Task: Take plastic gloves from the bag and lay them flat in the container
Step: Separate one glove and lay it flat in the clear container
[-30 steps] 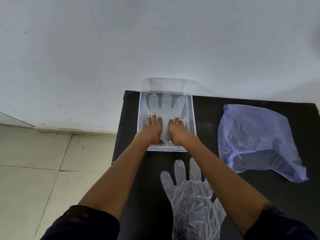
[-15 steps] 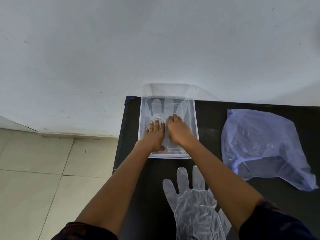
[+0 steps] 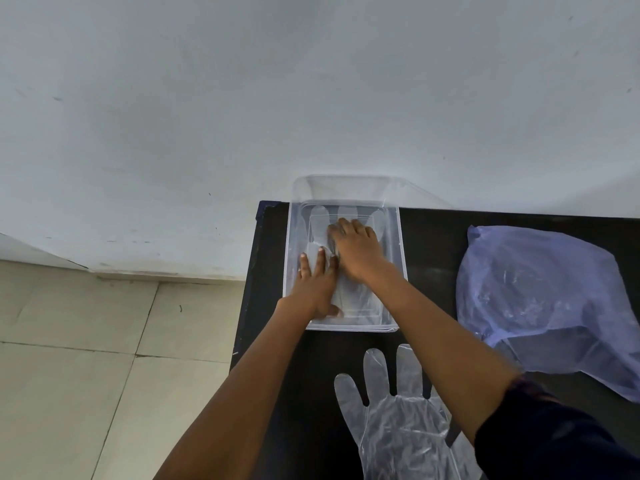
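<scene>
A clear plastic container [image 3: 401, 271] stands on the black table by the wall. A clear plastic glove [image 3: 320, 223] lies flat inside it, fingers toward the wall. My left hand [image 3: 317, 285] presses flat on the glove's near part with straight fingers. My right hand [image 3: 356, 249] lies flat farther in, over the glove's palm and fingers. A pile of clear gloves [image 3: 398, 427] lies on the table near me, partly hidden by my right arm. The pale blue plastic bag [image 3: 547, 299] lies crumpled to the right.
The black table [image 3: 429, 244] ends at its left edge beside the container, with tiled floor [image 3: 86, 358] below. A white wall [image 3: 311, 98] runs right behind the container. A clear lid [image 3: 408, 192] leans at the container's far side.
My right hand has slid forward over the glove toward the wall. My left hand has stayed on the near part, shifting slightly.
</scene>
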